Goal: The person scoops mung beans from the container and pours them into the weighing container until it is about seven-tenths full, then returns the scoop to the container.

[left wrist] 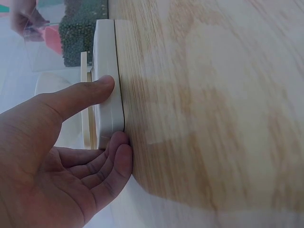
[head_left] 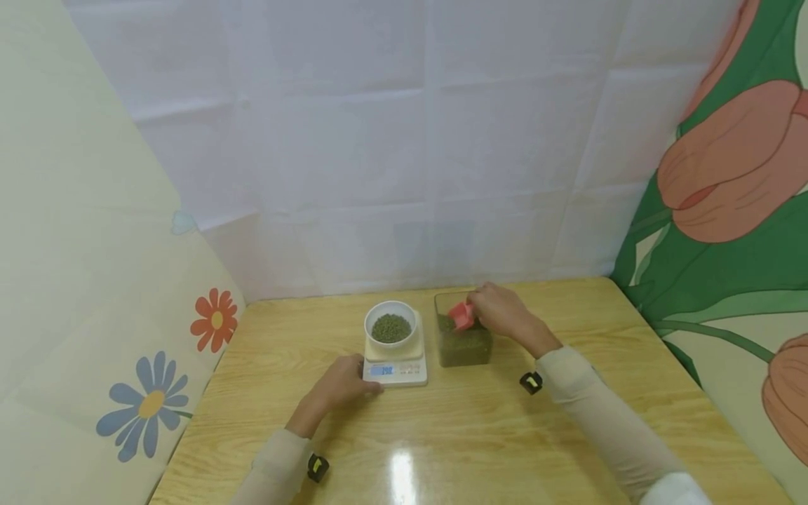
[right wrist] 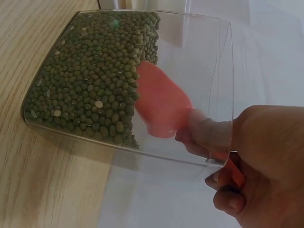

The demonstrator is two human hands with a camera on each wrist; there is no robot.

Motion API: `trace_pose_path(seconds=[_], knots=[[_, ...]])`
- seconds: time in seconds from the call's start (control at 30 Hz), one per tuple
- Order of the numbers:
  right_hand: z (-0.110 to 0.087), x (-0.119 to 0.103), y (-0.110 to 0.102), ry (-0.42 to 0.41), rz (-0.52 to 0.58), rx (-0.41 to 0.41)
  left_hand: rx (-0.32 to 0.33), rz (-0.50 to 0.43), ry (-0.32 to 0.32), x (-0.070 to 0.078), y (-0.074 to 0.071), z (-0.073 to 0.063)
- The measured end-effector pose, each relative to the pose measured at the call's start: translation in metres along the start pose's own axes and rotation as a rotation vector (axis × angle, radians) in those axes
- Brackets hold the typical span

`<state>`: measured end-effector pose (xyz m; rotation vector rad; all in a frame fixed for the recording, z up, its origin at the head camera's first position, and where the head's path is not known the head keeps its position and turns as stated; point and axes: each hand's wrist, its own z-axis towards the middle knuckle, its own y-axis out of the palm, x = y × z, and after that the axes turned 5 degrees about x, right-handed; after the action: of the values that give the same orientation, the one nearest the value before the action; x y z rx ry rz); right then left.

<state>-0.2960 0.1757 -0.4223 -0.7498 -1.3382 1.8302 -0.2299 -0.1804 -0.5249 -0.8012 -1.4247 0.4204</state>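
My left hand [head_left: 344,382] holds the front left corner of a white kitchen scale [head_left: 413,376], thumb on its front edge and curled fingers against its side in the left wrist view. On the scale's platform sits a white bowl [head_left: 391,308] with green mung beans [head_left: 391,329] in it. Just right of the scale stands a clear square container [right wrist: 197,61], partly filled with mung beans [right wrist: 90,80]. My right hand [head_left: 501,312] grips the handle of a pink scoop [right wrist: 161,99] over the container's rim. The scoop's front end dips into the beans.
All this stands on a wood-grain table [head_left: 505,435], toward its back edge. A white sheet [head_left: 353,140] hangs behind, and flower-patterned panels [head_left: 726,161] flank the table. Small black tags [head_left: 532,382] show beside both wrists.
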Motion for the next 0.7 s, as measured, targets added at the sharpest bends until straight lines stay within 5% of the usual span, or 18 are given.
trace_pose_path(seconds=[0.7], knots=[[0.0025,-0.0022,0.0082,0.033,0.087,-0.029,0.0,0.017,-0.003,0.0003,0.0007,0.0012]])
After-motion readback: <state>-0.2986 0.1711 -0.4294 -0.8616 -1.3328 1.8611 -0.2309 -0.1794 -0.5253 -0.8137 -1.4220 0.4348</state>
